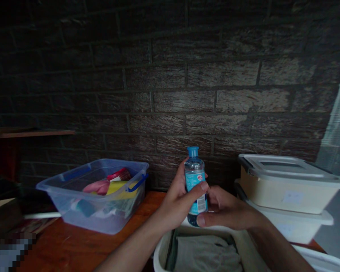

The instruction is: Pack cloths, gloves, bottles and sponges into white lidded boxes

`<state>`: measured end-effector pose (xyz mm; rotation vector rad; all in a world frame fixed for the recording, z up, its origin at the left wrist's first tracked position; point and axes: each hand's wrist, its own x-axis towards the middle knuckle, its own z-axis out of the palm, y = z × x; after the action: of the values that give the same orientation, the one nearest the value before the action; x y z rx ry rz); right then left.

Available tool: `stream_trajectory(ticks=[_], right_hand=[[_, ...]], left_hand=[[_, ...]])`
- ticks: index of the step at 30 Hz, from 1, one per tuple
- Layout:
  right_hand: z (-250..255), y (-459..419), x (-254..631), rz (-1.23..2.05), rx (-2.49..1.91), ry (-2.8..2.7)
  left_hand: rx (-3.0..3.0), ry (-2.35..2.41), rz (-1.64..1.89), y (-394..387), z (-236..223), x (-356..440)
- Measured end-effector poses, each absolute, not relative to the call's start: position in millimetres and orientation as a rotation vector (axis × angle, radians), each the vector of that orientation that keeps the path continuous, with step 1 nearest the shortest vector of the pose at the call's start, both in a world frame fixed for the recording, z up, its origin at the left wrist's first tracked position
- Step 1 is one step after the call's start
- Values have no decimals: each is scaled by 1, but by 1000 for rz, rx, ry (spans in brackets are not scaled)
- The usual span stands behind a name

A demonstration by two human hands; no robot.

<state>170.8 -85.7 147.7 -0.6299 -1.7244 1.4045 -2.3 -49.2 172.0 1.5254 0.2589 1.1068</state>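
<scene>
A clear plastic bottle point(195, 177) with a blue cap and a light blue label stands nearly upright between my hands. My left hand point(178, 200) wraps round its middle, with the thumb across the label. Lower down, my right hand point(229, 209) grips the bottle near its base, thumb in front and fingers behind. Dark contents show at the bottom of the bottle. Just below my hands is a white bin point(158, 253) holding folded grey-green cloth point(205, 253). Part of the bin's right side is hidden by my right forearm.
To the left, a clear plastic tub point(99, 221) with blue handles holds pink, red and yellow items on the wooden table point(59, 249). Two lidded cream boxes point(289, 192) are stacked at the right. A dark brick wall point(170, 75) rises behind. A shelf point(31, 133) juts in from the left.
</scene>
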Motion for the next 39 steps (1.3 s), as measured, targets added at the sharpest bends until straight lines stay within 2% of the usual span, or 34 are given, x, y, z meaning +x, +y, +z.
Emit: stream_trajectory(ticks=[4, 15, 26, 39], right_hand=[[152, -88, 169, 1474, -572, -1662], [157, -89, 171, 1409, -620, -1678], [155, -84, 176, 1250, -665, -1638], [161, -88, 174, 1347, -632, -1700]], left_hand=[[1410, 252, 1091, -47, 174, -2], [1261, 182, 1040, -46, 181, -2], [1665, 232, 1105, -46, 175, -2], [1387, 209, 1056, -54, 174, 0]])
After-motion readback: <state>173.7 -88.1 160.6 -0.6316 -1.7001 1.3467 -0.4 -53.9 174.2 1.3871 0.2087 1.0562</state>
